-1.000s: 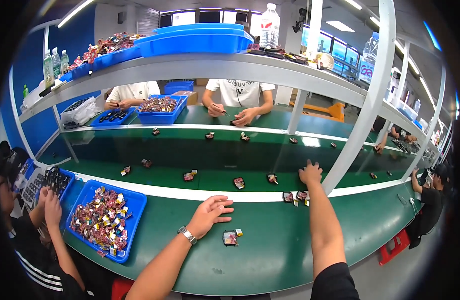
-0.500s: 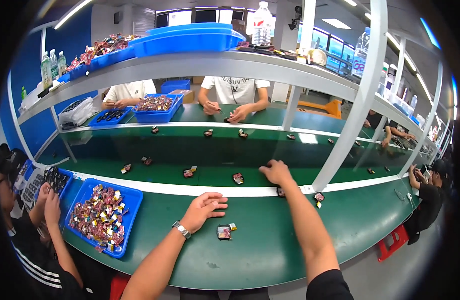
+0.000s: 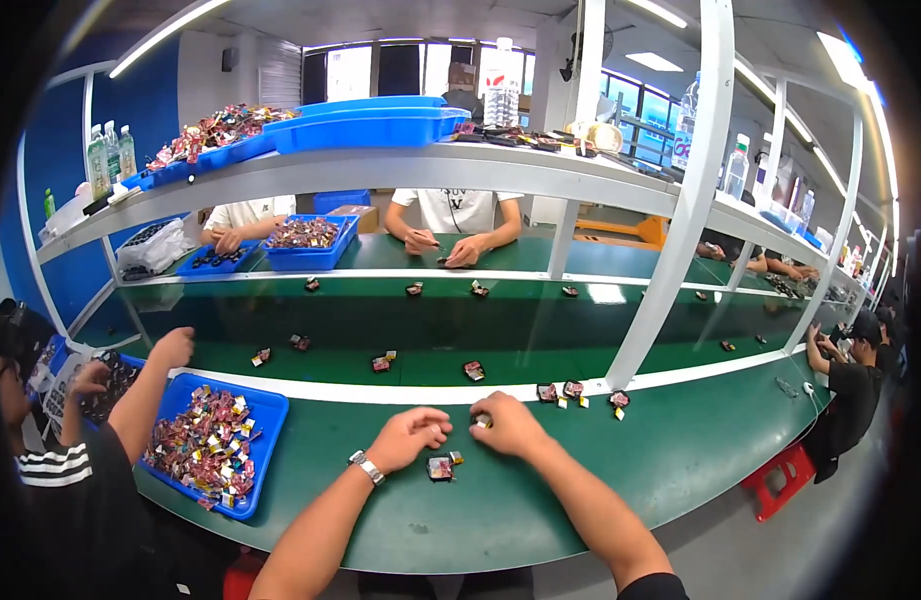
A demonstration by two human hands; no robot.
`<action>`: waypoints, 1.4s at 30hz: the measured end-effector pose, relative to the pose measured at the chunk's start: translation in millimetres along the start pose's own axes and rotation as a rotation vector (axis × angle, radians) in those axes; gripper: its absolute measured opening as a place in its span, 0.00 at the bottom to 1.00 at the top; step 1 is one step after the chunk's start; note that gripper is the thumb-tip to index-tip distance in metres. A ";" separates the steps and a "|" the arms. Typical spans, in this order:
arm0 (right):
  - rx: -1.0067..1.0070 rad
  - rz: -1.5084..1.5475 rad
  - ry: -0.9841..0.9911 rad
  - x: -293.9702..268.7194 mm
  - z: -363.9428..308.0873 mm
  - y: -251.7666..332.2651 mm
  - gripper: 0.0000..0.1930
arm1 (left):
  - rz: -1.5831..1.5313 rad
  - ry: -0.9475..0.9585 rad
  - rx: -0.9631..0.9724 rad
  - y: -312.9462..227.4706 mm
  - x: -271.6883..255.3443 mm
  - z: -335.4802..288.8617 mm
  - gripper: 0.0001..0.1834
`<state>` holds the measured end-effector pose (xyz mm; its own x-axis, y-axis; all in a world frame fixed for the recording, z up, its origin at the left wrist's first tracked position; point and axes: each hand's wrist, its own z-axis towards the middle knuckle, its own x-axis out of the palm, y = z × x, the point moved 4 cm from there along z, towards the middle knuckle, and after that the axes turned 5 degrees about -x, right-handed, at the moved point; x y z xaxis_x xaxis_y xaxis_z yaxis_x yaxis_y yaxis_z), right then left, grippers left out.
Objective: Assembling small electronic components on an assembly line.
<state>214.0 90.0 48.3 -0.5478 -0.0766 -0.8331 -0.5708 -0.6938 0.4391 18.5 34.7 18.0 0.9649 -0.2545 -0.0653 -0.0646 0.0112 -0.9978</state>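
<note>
In front of me on the green table lies a small black-edged circuit board module (image 3: 440, 468) with a yellow-and-white tab. My right hand (image 3: 508, 428) pinches another circuit board module (image 3: 482, 421), partly hidden by its fingers, just above the table. My left hand (image 3: 411, 437), with a metal watch on the wrist, hovers beside it; its fingers are loosely bent and nothing shows in them. Near the white ledge, to the right of my right hand, sit several similar modules (image 3: 574, 389).
A blue tray (image 3: 277, 400) heaped with modules stands at my left, beside a co-worker's arm (image 3: 146, 400). Beyond the white ledge (image 3: 421, 395), spaced modules lie on a dark green belt (image 3: 421, 330). A slanting white post (image 3: 671, 220) rises at the right; co-workers sit opposite.
My right hand has drawn back from over the belt towards my left hand, now with a module in its fingers. At left, a co-worker's arm has reached out towards the belt.
</note>
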 end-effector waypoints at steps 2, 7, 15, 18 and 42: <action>-0.049 0.030 0.003 7.6 -11.4 17.6 0.15 | 0.127 0.074 0.026 -3.3 6.8 -4.2 0.13; -0.064 0.041 0.027 15.1 -22.7 39.6 0.15 | 0.126 0.201 -0.056 -14.5 6.4 -12.7 0.11; -0.176 0.276 0.171 21.6 -20.3 69.2 0.21 | 0.146 -0.316 0.027 -11.0 -28.1 -8.8 0.09; -0.068 0.428 0.115 11.1 -13.7 62.4 0.24 | 0.176 -0.368 0.046 -8.5 -33.1 -6.7 0.10; -0.054 0.141 0.004 -13.3 -27.2 26.4 0.31 | 0.401 -0.309 0.044 -14.2 -22.0 -10.3 0.10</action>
<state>222.8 53.2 61.8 -0.6172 -0.1789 -0.7662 -0.4546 -0.7137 0.5328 -4.4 30.1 33.7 0.8969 0.0765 -0.4355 -0.4413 0.0918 -0.8927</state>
